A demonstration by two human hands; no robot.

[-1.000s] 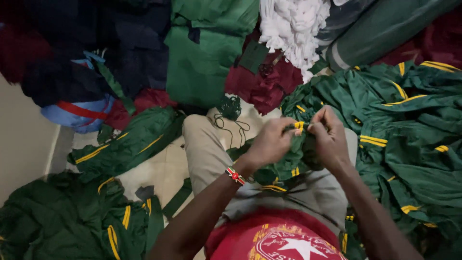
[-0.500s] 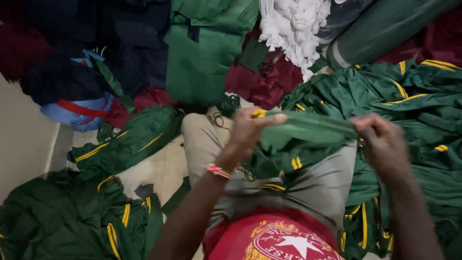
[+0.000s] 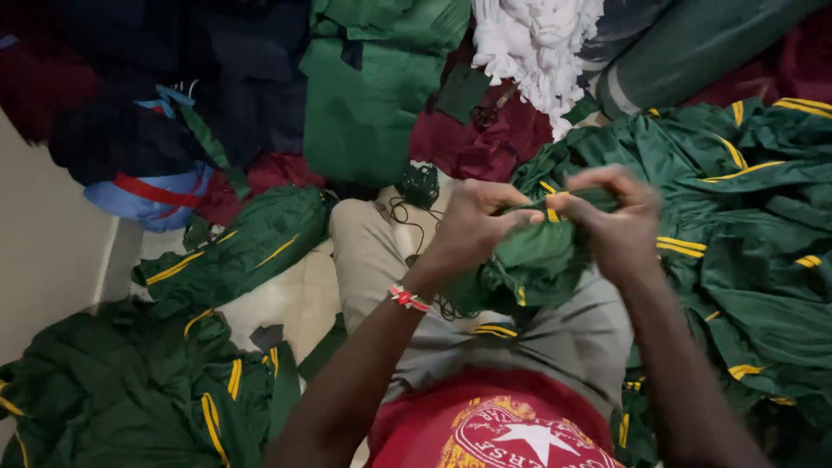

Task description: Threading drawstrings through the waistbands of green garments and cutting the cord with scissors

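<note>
Since the stretched-out pose, both hands have come together again. Left hand [image 3: 472, 221] and right hand [image 3: 620, 221] pinch the bunched green garment [image 3: 537, 256] over the lap; finished pieces lie piled left [image 3: 130, 390] and right [image 3: 745, 260].

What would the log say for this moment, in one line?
left hand: gripping green garment | right hand: gripping same garment | hands: close together over lap | around: green garments with yellow stripes
</note>
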